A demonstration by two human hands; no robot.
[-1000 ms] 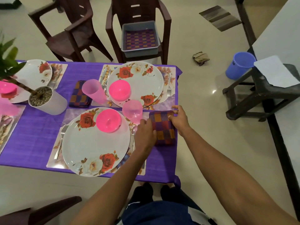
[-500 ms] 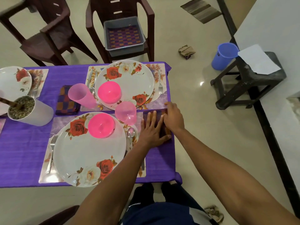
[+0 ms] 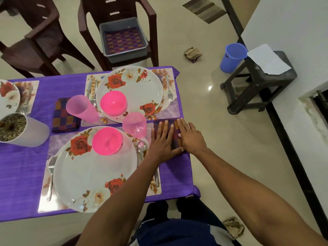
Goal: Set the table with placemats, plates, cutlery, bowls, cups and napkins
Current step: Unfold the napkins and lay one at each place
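A folded checked napkin (image 3: 175,139) lies on the purple tablecloth (image 3: 23,171) at the table's right edge. My left hand (image 3: 162,142) and my right hand (image 3: 190,137) both press flat on it with straight fingers. Left of them sits a near setting: a floral plate (image 3: 85,174) on a placemat (image 3: 58,141), a pink bowl (image 3: 107,140), a pink cup (image 3: 134,124), a fork (image 3: 51,172) and a spoon (image 3: 141,148). A second setting behind has a plate (image 3: 140,89), bowl (image 3: 113,102), cup (image 3: 80,109), fork (image 3: 169,89) and another napkin (image 3: 63,115).
A white pot (image 3: 21,129) stands at the left, with a third plate (image 3: 8,96) behind it. Two brown chairs are beyond the table; one holds a grey tub (image 3: 124,39) lined with checked cloth. A dark stool (image 3: 259,82) and blue bucket (image 3: 232,56) stand on the floor to the right.
My hands went from gripping the napkin's edges to lying flat on top of it. The camera view has shifted right, so the table's left end is out of view.
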